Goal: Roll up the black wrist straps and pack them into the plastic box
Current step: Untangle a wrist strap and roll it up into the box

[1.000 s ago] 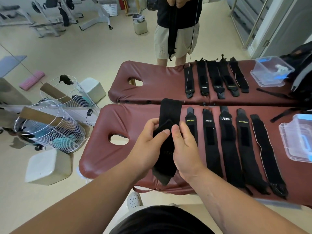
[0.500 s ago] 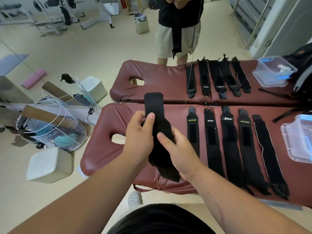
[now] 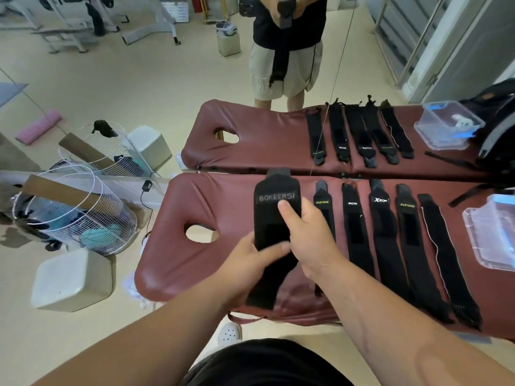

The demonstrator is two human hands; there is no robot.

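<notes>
My left hand grips lower part of black fabric wrist strap lettered BOKEERSI, centre frame, above maroon padded table; my right hand pinches upper part, thumb on front; clear plastic box at right edge.

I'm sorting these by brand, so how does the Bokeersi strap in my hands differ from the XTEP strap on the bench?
The BOKEERSI strap is held up off the bench, gripped by the left hand and right hand; the XTEP strap lies flat, untouched. BOKEERSI's lettering is grey, XTEP's logo white. The BOKEERSI strap looks wider, though it is nearer the camera. Both are black and unrolled.
</notes>
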